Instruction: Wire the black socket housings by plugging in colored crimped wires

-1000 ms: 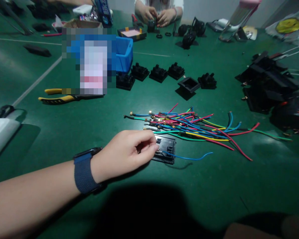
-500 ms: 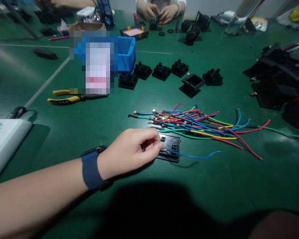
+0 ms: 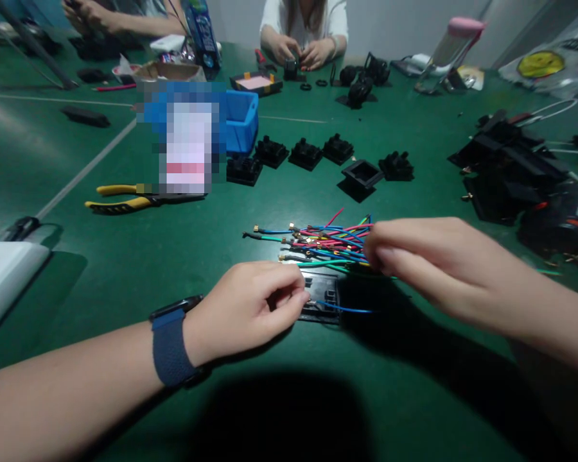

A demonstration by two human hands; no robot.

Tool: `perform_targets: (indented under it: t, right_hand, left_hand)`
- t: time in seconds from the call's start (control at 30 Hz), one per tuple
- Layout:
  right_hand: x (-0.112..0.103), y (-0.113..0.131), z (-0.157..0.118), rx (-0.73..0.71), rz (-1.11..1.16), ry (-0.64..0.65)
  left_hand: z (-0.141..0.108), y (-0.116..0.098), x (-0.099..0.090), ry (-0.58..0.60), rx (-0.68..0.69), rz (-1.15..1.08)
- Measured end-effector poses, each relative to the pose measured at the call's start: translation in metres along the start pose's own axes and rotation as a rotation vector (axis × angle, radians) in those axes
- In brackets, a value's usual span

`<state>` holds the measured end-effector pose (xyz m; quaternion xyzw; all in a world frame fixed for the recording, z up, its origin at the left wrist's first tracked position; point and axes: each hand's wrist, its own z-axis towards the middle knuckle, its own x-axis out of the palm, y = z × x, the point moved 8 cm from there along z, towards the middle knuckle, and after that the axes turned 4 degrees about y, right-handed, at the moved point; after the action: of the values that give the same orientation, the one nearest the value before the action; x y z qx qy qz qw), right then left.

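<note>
My left hand [image 3: 255, 305], with a watch on its wrist, is closed in a pinch around the metal-tipped end of a blue wire [image 3: 349, 310]. That hand rests at the left side of a black plastic plate [image 3: 325, 282] with raised parts, hiding part of it. Over the right portion of a bundle of coloured wires [image 3: 313, 240] is my right hand [image 3: 428, 269], its thumb and fingers curled together; whatever they hold is hidden. Red, blue, green, yellow and black wires lie in the bundle, many with brass-coloured terminals at their left ends.
Yellow-and-black pliers [image 3: 125, 199] lie at left, below a blue bin [image 3: 241, 122] and a blurred-out patch. Several black plastic parts [image 3: 306, 154] stand behind the wires. More black parts [image 3: 505, 160] are piled at right. A co-worker's hands [image 3: 303, 52] work across the table.
My right hand has come in from the right and now covers the right part of the wire bundle. My left hand keeps its pinch on the blue wire. The view has tilted up slightly.
</note>
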<state>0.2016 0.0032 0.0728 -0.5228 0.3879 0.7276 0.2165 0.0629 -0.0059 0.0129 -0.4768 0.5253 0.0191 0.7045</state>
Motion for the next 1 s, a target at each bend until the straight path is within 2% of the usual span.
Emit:
perform_targets:
  t: [0.07,0.13,0.23,0.5,0.67,0.83,1.0]
  right_hand:
    - [0.007,-0.014,0.011,-0.029,0.043,0.003]
    - [0.01,-0.028,0.017,-0.038,0.029,-0.068]
    - [0.021,-0.036,0.016,-0.085,0.089,-0.067]
    - [0.025,-0.036,0.012,0.004,0.119,-0.109]
    - [0.037,-0.029,0.017,-0.009,0.063,-0.06]
    - [0.051,-0.026,0.02,0.016,-0.059,-0.052]
    - [0.056,-0.025,0.018,0.002,-0.085,-0.061]
  left_hand:
    - [-0.001,-0.005,0.0,-0.002,0.058,0.035]
    - [-0.003,-0.008,0.001,0.003,0.086,0.058]
    - [-0.004,-0.008,0.0,-0.004,0.091,0.053]
    - [-0.003,-0.008,-0.002,-0.029,0.091,0.045]
    - [-0.004,-0.012,-0.004,-0.041,0.119,0.071]
    - [-0.003,-0.01,0.003,0.018,0.1,0.1]
    - [-0.002,-0.007,0.005,0.032,0.077,0.106]
